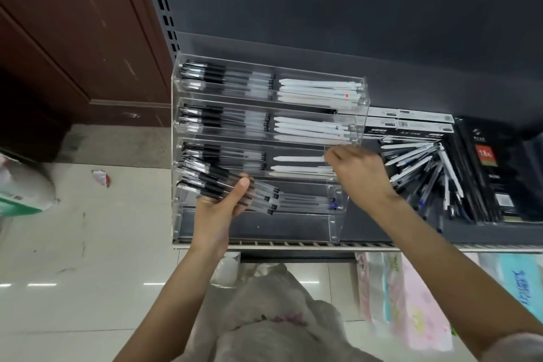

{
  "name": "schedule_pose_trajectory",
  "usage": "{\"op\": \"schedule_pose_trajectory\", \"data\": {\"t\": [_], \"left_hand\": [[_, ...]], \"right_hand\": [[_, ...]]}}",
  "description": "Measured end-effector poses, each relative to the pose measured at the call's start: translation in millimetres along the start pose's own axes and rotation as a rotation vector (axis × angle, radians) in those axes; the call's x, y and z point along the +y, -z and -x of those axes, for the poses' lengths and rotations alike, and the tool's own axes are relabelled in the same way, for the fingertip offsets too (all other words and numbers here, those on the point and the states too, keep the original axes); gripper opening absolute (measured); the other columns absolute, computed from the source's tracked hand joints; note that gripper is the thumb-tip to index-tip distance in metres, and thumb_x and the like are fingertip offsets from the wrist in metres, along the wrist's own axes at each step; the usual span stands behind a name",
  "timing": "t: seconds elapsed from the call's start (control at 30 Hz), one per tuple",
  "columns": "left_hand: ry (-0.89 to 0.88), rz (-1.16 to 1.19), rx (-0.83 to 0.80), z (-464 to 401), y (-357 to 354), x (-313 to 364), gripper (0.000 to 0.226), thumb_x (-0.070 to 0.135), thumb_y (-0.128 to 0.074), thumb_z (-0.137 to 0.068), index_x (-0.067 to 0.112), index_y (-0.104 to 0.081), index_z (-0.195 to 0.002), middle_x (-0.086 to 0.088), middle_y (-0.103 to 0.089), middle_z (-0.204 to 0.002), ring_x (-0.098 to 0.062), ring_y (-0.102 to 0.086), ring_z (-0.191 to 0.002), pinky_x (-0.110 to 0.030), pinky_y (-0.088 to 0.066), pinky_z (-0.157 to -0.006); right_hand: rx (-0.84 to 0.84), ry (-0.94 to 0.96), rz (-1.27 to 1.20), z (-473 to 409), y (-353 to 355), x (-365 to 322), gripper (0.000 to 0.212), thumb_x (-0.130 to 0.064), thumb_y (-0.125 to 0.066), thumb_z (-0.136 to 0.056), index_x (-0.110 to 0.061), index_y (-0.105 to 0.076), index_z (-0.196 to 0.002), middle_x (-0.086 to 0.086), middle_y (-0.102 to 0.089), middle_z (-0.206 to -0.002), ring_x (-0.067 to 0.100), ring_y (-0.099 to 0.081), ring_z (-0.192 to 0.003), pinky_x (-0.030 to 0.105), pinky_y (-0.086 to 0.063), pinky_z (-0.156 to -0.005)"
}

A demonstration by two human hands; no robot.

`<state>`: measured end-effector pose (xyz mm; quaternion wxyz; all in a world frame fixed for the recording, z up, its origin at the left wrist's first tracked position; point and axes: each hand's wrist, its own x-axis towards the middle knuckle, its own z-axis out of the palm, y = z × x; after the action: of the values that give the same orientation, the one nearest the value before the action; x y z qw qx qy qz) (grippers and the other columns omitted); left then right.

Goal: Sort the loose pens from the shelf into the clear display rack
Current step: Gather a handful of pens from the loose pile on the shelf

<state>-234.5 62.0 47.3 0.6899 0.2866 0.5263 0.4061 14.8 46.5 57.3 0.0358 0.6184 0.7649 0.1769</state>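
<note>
Head view: we're filling the clear display rack point(357, 103), upper tiers stocked. Left hand point(219, 209) is gripping a black pen bundle point(223, 182); right hand point(357, 173) is pinching a white pen point(296, 159) into the third tier. Loose pens point(423, 167) are waiting on the shelf point(367, 229).

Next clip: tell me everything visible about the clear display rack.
The rack is clear acrylic, stepped in tiers, standing on the dark shelf at its left end. The upper three tiers hold black-grip pens left and white pens right; the bottom tier looks empty. The left hand holds a pen bundle over the fourth tier; the right hand reaches the third tier's right end.
</note>
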Motion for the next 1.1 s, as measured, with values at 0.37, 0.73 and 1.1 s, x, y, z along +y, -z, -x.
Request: {"op": "schedule_pose_trajectory", "data": {"t": [0.37,0.73,1.1], "left_hand": [[0.001,0.036,0.022,2,-4,-7,0.007,0.016,-0.069,-0.080,0.021,-0.074,-0.079,0.003,-0.074,-0.080,-0.009,-0.068,-0.077,-0.030,-0.053,-0.081],[-0.051,0.070,0.025,8,6,-4,0.009,0.017,-0.068,-0.079,0.018,-0.071,-0.088,0.003,-0.075,-0.083,-0.008,-0.070,-0.081,-0.021,-0.056,-0.071],[-0.075,0.002,0.041,24,29,-12,0.014,0.025,-0.072,-0.073,0.014,-0.074,-0.083,-0.013,-0.073,-0.085,-0.028,-0.067,-0.084,-0.047,-0.052,-0.086]], "right_hand": [[-0.191,0.047,-0.092,-3,-1,0,0.060,0.015,-0.076,-0.041,-0.016,-0.070,-0.092,-0.002,-0.060,-0.067,0.017,-0.057,-0.055,0.020,-0.038,-0.039],[-0.221,-0.035,-0.133,-1,6,-2,0.055,0.013,-0.065,-0.068,-0.018,-0.064,-0.113,0.001,-0.068,-0.091,0.021,-0.066,-0.079,0.029,-0.053,-0.053],[-0.141,-0.229,-1.150,-17,60,-124,0.018,-0.020,-0.072,-0.081,-0.024,-0.072,-0.099,-0.020,-0.066,-0.083,-0.006,-0.061,-0.075,0.008,-0.046,-0.070]]}}
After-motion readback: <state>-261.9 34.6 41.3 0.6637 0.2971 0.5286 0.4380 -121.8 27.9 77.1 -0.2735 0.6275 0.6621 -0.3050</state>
